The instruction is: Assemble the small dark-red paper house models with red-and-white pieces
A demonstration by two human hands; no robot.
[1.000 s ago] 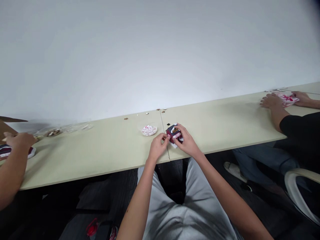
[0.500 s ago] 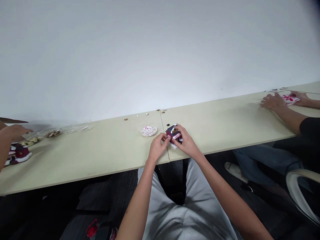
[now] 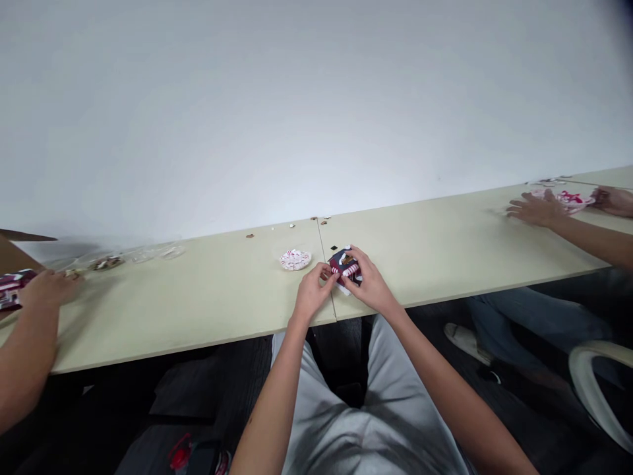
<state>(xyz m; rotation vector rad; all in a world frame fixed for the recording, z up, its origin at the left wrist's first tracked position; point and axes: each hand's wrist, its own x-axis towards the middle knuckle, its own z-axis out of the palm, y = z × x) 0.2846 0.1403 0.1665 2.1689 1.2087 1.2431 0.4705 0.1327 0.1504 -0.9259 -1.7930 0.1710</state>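
Note:
A small model house (image 3: 345, 266) in dark navy and red, with white striped trim and a brown patch on top, sits at the table's seam. My left hand (image 3: 312, 291) pinches its near left corner between fingertips and thumb. My right hand (image 3: 368, 280) grips its right side, and my fingers hide part of the walls. Just left of the house lies a white plate of red-and-white candy pieces (image 3: 295, 260), not touched by either hand.
The pale table (image 3: 198, 310) runs along a white wall, with small pieces scattered near its far edge. Clear dishes holding brown bits (image 3: 106, 263) stand at the left. A co-worker's hand (image 3: 49, 288) is at the left, and another (image 3: 537, 210) is at the right, near red-and-white pieces.
My hands and the house have hardly moved. The left co-worker's hand has shifted, and a dark red-and-white model has moved toward the left edge. The right co-worker's arm has moved farther from the camera.

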